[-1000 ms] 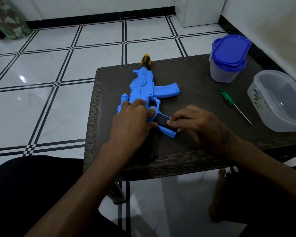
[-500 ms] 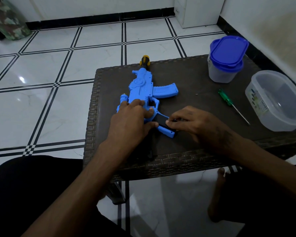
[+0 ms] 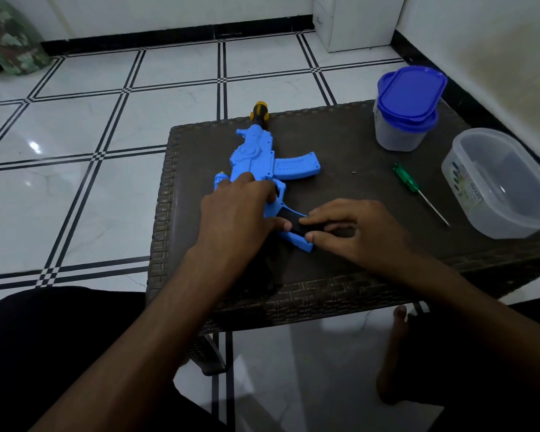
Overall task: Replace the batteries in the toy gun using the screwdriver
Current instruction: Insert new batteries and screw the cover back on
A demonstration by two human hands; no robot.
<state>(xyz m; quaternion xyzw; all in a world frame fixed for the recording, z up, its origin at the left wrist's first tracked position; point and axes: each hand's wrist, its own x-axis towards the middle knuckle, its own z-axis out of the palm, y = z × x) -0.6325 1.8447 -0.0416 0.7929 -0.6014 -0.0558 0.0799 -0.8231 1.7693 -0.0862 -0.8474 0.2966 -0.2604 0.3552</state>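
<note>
A blue toy gun (image 3: 256,157) with a yellow-and-black muzzle lies flat on the dark wicker table (image 3: 340,145), its grip pointing toward me. My left hand (image 3: 237,213) lies over the gun's rear body, fingers curled on it and thumb against the grip. At the grip, my right hand (image 3: 349,229) pinches the black battery cover (image 3: 296,227) between forefinger and thumb. A green-handled screwdriver (image 3: 406,179) lies on the table to the right, apart from both hands. A tiny screw (image 3: 354,173) lies between the gun and the screwdriver.
A clear tub with stacked blue lids (image 3: 406,116) stands at the table's back right. An open clear plastic container (image 3: 499,185) sits at the right edge. White tiled floor surrounds the table, and a bare foot (image 3: 393,353) shows below its front edge.
My right hand's fingertips have shifted slightly on the black cover at the grip. The left hand stays on the gun, which has not moved.
</note>
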